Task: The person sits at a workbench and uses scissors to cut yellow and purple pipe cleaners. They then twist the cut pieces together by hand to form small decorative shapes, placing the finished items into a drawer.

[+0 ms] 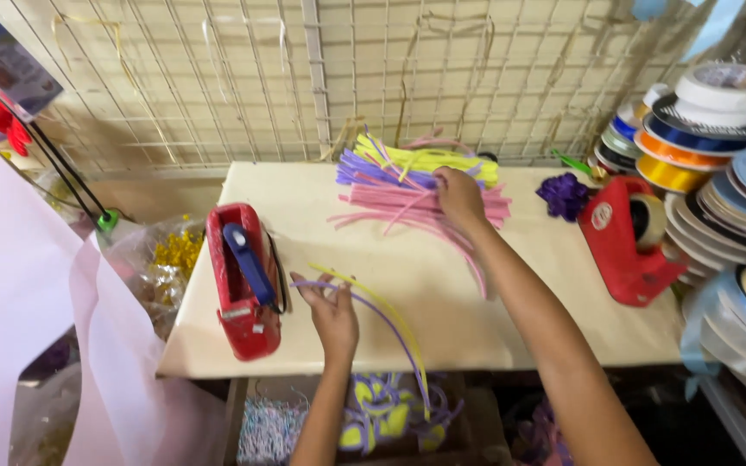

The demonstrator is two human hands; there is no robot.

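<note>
Two hands: left hand (331, 318), right hand (459, 195). Two red tape dispensers: one at left (242, 285), one at right (628, 242). Three colour groups of pipe cleaners in the heap: yellow (425, 158), purple (373, 173), pink (407, 207); stems in each too many to count. Two loose stems at the left hand: one yellow stem (390, 315), one purple stem (390, 332). One purple bow (563, 195). One table (477, 319). Ribbon spools (701, 147): over ten, stacked, exact number unclear.

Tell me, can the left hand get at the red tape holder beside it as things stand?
Probably yes. The left hand holds thin sticks, but the red tape holder stands right beside it with nothing between.
</note>
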